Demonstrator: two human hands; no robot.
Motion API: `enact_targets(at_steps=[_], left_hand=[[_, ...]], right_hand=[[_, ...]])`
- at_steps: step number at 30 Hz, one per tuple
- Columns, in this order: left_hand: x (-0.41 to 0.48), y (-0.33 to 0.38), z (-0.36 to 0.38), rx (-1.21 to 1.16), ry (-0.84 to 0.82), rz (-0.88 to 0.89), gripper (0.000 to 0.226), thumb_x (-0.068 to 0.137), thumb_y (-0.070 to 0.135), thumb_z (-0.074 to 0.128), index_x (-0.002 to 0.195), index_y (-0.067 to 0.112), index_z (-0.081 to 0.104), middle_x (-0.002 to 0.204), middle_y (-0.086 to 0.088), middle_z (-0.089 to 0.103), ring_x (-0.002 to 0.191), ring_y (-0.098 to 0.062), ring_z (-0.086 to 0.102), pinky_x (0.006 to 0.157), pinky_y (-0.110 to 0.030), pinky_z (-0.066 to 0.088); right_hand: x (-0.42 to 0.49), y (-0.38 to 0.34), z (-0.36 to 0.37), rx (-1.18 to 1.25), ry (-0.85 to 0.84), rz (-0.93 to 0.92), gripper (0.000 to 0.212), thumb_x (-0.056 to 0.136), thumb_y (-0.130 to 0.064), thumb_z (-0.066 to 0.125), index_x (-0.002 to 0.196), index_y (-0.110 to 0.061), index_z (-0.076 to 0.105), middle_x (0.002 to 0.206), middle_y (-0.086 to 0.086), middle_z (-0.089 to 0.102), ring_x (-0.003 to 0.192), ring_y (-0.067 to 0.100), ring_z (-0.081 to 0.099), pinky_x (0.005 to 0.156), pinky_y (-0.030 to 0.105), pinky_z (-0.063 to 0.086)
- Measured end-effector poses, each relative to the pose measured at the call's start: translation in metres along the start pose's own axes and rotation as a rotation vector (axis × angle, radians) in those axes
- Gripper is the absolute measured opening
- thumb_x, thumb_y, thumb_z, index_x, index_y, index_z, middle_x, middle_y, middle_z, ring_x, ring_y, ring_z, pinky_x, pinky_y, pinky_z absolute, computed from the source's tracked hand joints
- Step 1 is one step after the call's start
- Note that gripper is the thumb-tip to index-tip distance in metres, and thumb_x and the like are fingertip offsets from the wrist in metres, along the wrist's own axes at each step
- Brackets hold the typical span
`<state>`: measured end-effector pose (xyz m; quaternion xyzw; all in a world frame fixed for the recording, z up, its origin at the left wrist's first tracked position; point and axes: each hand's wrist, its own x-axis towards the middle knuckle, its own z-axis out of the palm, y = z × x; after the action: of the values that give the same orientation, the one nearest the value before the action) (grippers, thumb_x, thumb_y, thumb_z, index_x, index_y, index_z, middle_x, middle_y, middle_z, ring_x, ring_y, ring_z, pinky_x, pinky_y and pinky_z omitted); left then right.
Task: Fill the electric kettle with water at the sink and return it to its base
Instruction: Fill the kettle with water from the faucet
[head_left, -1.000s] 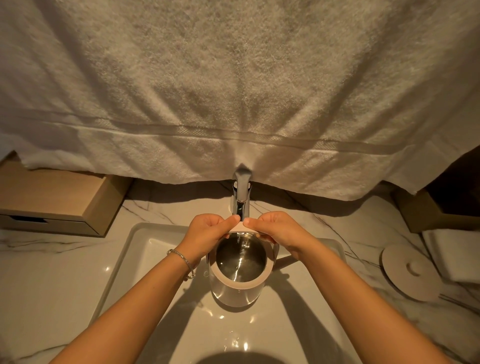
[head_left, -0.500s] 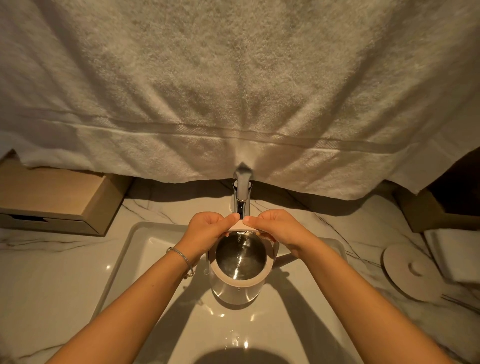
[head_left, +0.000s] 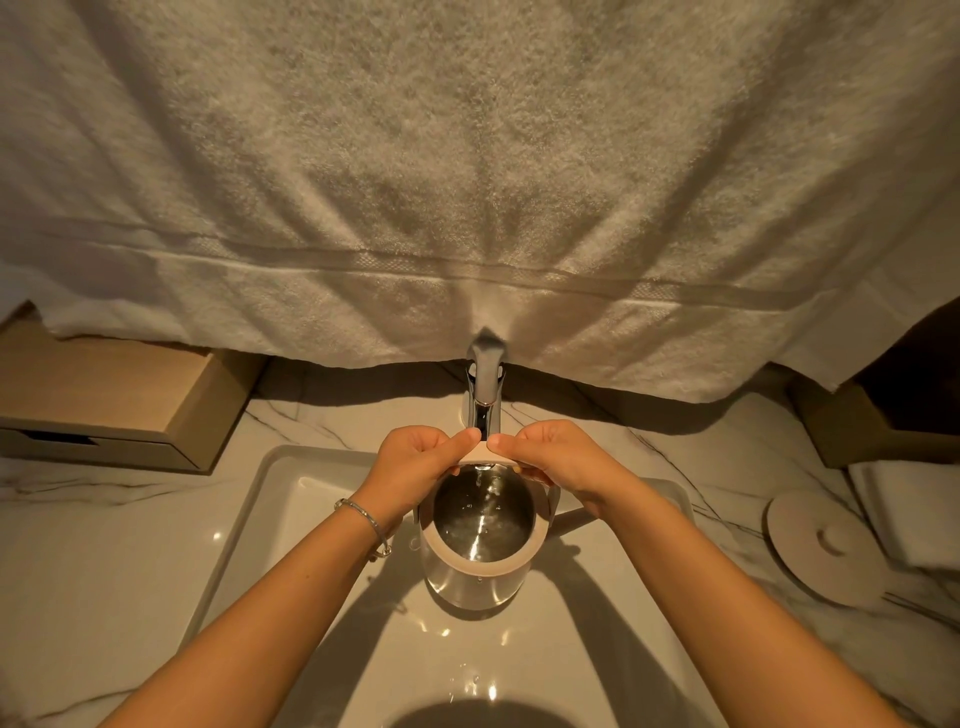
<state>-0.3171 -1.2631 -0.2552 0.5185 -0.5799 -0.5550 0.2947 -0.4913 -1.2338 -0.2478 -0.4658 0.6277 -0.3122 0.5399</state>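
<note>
Filling step: both hands, left (head_left: 415, 462) and right (head_left: 558, 460), grip the kettle (head_left: 480, 551) rim under the running tap (head_left: 485, 387); next, shut off water.

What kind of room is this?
Probably a hotel bathroom: a white sink with a chrome tap set in a marble counter, and a big towel hanging behind.
</note>
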Motion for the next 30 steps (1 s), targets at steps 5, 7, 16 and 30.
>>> enact_targets(at_steps=[5, 7, 16, 30], left_hand=[[-0.0007, -0.0007, 0.0008, -0.005, -0.002, -0.003, 0.044, 0.08, 0.038, 0.063, 0.045, 0.016, 0.05, 0.048, -0.001, 0.047, 0.047, -0.01, 0.046, 0.056, -0.019, 0.044], [-0.0008, -0.0003, 0.0012, -0.007, 0.0, -0.006, 0.044, 0.081, 0.037, 0.063, 0.044, 0.017, 0.049, 0.047, 0.0, 0.047, 0.048, -0.01, 0.046, 0.057, -0.021, 0.044], [-0.002, 0.0014, 0.0021, -0.015, 0.0, -0.008, 0.043, 0.081, 0.036, 0.062, 0.045, 0.015, 0.05, 0.049, -0.003, 0.047, 0.051, -0.012, 0.046, 0.058, -0.022, 0.044], [-0.0035, 0.0017, 0.0016, -0.028, -0.003, -0.012, 0.044, 0.082, 0.034, 0.063, 0.045, 0.015, 0.048, 0.047, -0.002, 0.044, 0.049, -0.012, 0.044, 0.058, -0.023, 0.043]], right_hand=[[-0.0002, 0.0004, -0.0006, -0.013, 0.001, 0.004, 0.04, 0.078, -0.042, 0.067, 0.05, -0.02, 0.049, 0.042, -0.012, 0.046, 0.043, 0.001, 0.043, 0.053, 0.017, 0.038], [-0.0002, 0.0003, -0.001, -0.013, -0.003, 0.004, 0.041, 0.078, -0.042, 0.067, 0.049, -0.02, 0.048, 0.039, -0.013, 0.045, 0.04, -0.001, 0.042, 0.051, 0.014, 0.038], [-0.0006, 0.0015, -0.0015, 0.001, -0.007, -0.005, 0.04, 0.077, -0.042, 0.068, 0.05, -0.019, 0.049, 0.043, -0.011, 0.045, 0.041, -0.001, 0.042, 0.048, 0.012, 0.038], [-0.0004, 0.0016, 0.0002, -0.028, 0.004, -0.003, 0.042, 0.077, -0.045, 0.067, 0.048, -0.022, 0.048, 0.04, -0.013, 0.045, 0.04, -0.001, 0.042, 0.057, 0.02, 0.037]])
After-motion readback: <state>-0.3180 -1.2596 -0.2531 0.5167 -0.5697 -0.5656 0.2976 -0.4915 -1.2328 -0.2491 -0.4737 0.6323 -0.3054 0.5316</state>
